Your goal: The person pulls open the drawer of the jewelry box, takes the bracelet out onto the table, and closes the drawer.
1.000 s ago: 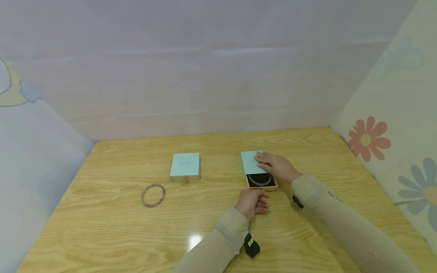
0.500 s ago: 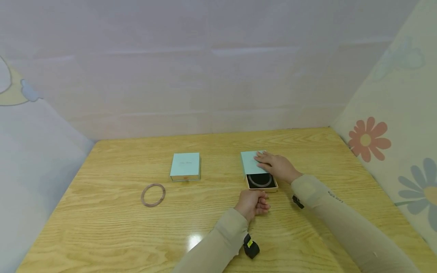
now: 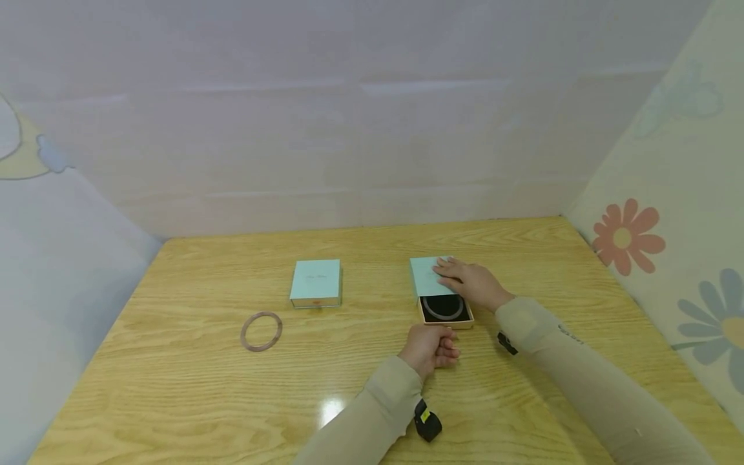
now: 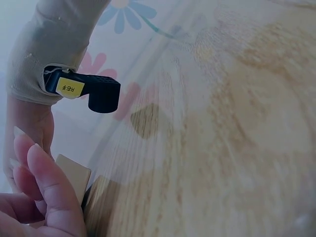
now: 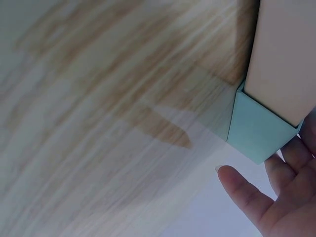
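Observation:
A pale blue bangle box [image 3: 423,278] sits right of the table's middle, its drawer [image 3: 447,325] pulled partly out toward me. A greyish bangle [image 3: 444,317] lies on the drawer's black lining, its far side hidden under the sleeve. My right hand [image 3: 473,285] rests on the box's top with fingers outstretched; in the right wrist view its thumb [image 5: 244,195] stands apart from the box. At the drawer's front, my left hand [image 3: 429,349] has curled fingers and seems to pinch the drawer's front; the exact contact is hidden.
A second pale blue box [image 3: 316,281], closed, stands to the left. Nearer, a loose pinkish bangle [image 3: 261,349] lies flat on the wooden table [image 3: 192,387]. Walls with printed flowers [image 3: 622,237] stand along the table's back and sides.
The drawer has slid slightly farther out toward me, with my left hand moving slightly the same way. My right hand has stayed on the box's top.

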`<state>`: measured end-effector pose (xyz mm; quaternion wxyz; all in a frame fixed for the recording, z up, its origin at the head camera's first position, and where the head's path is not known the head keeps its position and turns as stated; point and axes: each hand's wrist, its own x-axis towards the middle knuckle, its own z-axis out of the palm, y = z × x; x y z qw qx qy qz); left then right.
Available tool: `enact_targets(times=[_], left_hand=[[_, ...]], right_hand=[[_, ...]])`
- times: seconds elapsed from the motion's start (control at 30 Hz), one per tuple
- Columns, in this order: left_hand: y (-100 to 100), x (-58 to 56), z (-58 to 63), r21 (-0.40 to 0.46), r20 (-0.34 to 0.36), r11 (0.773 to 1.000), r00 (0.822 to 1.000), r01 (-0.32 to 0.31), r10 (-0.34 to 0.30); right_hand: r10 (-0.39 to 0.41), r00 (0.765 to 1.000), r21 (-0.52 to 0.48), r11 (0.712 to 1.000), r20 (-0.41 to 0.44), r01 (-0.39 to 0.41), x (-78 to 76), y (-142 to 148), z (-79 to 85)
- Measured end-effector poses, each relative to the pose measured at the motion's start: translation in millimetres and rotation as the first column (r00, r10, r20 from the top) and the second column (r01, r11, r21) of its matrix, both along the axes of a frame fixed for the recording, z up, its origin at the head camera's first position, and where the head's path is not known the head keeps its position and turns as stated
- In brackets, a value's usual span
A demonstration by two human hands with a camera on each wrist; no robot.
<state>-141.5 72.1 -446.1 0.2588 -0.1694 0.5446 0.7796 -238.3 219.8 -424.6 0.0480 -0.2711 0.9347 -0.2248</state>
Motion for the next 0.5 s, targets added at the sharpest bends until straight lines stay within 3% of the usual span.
enact_targets(times=[0.5], left_hand=[[-1.7,4.0,0.1,0.006,-0.005,1.000,1.000,0.012,-0.012]], right_hand=[[-0.001,1.000,-0.004,1.000,0.001,0.001,-0.8,0.6,-2.0]])
